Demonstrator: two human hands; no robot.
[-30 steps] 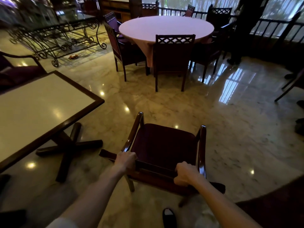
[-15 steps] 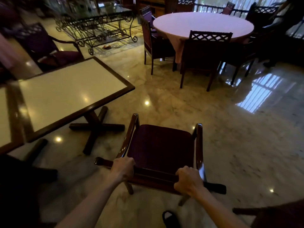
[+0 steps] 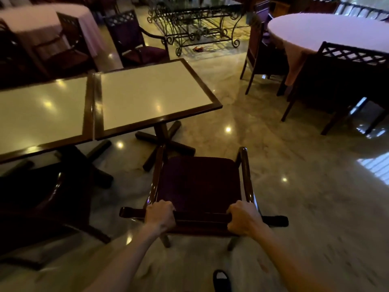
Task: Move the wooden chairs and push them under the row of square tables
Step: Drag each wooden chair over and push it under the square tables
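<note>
A wooden armchair with a dark maroon seat [image 3: 200, 182] stands on the marble floor in front of me, its back rail toward me. My left hand [image 3: 160, 216] grips the left part of that top rail and my right hand [image 3: 244, 218] grips the right part. Two square white-topped tables with dark wood rims stand side by side to the left: the nearer one [image 3: 153, 93] and the second one [image 3: 42, 114]. The chair's front sits close to the nearer table's cross-shaped base [image 3: 166, 142].
Another dark chair [image 3: 42, 207] stands at the lower left beside the second table. A purple-seated armchair [image 3: 136, 43] is behind the tables. A round clothed table [image 3: 328, 32] with lattice-back chairs [image 3: 345, 81] fills the right. A wrought-iron table [image 3: 195, 22] stands at the back.
The view has swung left and I have moved the chair with it toward the square tables. A second square table and the chair beside it have come into view. Both hands keep their grip.
</note>
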